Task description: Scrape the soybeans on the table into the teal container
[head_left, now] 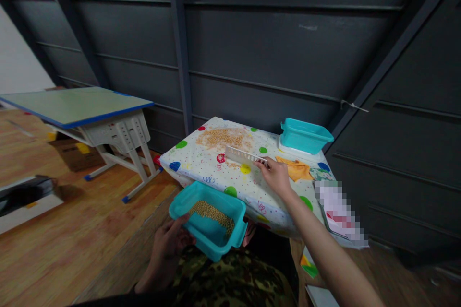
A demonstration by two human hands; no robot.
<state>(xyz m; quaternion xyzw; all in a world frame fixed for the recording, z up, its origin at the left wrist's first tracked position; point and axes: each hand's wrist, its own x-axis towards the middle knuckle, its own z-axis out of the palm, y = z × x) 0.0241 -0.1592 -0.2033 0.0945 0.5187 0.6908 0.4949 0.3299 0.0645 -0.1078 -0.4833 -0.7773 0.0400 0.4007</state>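
Note:
My left hand (169, 244) grips the near rim of a teal plastic tub (211, 220), held just below the front edge of the small table (201, 163). Yellow beans (212, 215) cover part of the tub's floor. My right hand (275, 175) is closed on the end of a flat white scraper (245, 155) that stands on edge on the dotted tablecloth. Behind the scraper lies a loose heap of beans (225, 138) on the cloth.
A second teal tub (305, 135) sits on a white lid at the table's back right, with an orange cloth (297, 169) beside it. A blue-edged desk (77, 105) stands to the left on the wooden floor. Dark panelled walls close off the back.

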